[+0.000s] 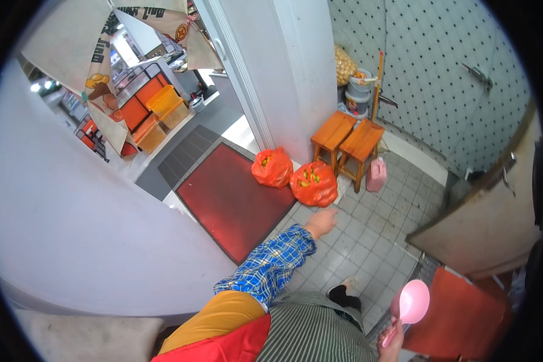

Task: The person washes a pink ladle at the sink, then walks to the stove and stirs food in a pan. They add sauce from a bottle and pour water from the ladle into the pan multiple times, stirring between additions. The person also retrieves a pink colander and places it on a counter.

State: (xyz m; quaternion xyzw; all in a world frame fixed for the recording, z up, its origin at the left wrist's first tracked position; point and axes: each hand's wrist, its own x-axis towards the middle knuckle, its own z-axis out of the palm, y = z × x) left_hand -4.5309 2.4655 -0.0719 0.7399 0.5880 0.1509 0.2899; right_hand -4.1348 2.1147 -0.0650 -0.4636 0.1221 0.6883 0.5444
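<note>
My right hand [391,337], at the lower right, grips the handle of a pink plastic dipper [415,301]. The dipper's round bowl points away from me. My left arm reaches forward in a blue plaid oversleeve. At its end, my left hand [322,222] is over the grey tile floor, just short of a red plastic bag [314,184] in the picture. Yellow-green produce shows through that bag's open top. A second red plastic bag [273,168] with similar contents stands beside it. No object shows in my left hand; its fingers are partly hidden.
A dark red floor mat [235,199] lies in the doorway, below a hanging cloth curtain [102,86]. Two wooden stools [362,138] and a pink jug [376,175] stand near stacked buckets [358,97]. A door [479,226] juts in from the right.
</note>
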